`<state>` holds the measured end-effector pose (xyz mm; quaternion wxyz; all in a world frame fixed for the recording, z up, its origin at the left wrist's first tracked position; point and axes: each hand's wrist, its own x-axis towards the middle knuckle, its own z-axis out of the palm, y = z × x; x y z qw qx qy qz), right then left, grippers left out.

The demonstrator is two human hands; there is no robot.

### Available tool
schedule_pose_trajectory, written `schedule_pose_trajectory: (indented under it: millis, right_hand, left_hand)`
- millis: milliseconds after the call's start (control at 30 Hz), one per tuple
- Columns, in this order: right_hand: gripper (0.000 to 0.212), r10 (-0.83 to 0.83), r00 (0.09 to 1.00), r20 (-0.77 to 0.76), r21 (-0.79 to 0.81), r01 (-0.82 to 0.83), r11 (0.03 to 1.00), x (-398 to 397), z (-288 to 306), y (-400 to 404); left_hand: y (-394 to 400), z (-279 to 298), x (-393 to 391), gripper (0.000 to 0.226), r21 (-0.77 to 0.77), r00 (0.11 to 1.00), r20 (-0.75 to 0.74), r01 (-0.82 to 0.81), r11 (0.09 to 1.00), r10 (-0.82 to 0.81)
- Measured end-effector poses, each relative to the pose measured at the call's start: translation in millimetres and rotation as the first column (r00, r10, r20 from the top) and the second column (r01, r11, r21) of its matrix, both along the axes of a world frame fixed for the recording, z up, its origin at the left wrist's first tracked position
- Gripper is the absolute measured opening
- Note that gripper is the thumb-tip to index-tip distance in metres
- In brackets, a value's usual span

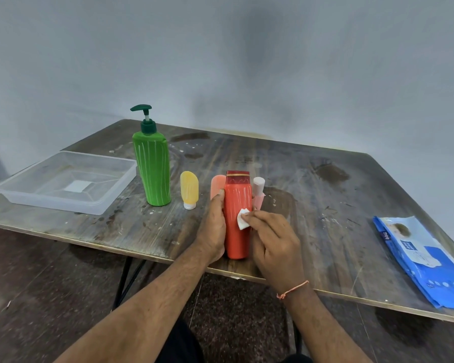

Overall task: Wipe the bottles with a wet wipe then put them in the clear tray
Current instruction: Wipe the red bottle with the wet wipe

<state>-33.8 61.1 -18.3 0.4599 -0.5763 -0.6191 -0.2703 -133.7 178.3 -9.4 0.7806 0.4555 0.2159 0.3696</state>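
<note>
Left hand (212, 226) grips the red bottle (237, 218) upright near the table (325, 205) edge; right hand (273, 239) pinches a wipe (243, 218) against it. Scuffed, stained wood, grey wall behind. Two tubes half hidden behind it; yellow tube (189, 189), green pump bottle (152, 169), one clear tray (63, 182) far left.

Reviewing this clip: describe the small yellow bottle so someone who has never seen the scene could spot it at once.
Start from the clear tray at the table's left and the tall green pump bottle standing beside it. Just right of that, apart from it, stands the yellow bottle. It is the only yellow one, short, resting on its white cap, and no hand touches it, unlike the red bottle.
</note>
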Motion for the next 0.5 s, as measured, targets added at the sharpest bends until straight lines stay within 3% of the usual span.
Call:
schedule_pose_trajectory:
  millis: [100,267,500]
  right_hand:
    - [0.027,-0.007,0.999,-0.045,0.007,0.007,1.000,-4.6,-0.7,3.3]
    - [0.017,0.091,0.991,0.101,-0.047,-0.086,0.995,-5.9,-3.1,1.4]
    - [0.023,0.001,1.000,-0.012,-0.002,-0.001,1.000,-6.4,-0.7,6.0]
  left_hand:
    - [-0.4,-1.2,-0.1,0.074,0.026,1.000,-0.012,-0.011,1.000,0.011]
    - [-1.0,0.1,-2.8,0.074,-0.042,0.998,0.044,0.041,0.998,-0.039]
    - [-0.6,-1.0,0.1,0.066,0.032,1.000,-0.021,-0.015,0.999,0.015]
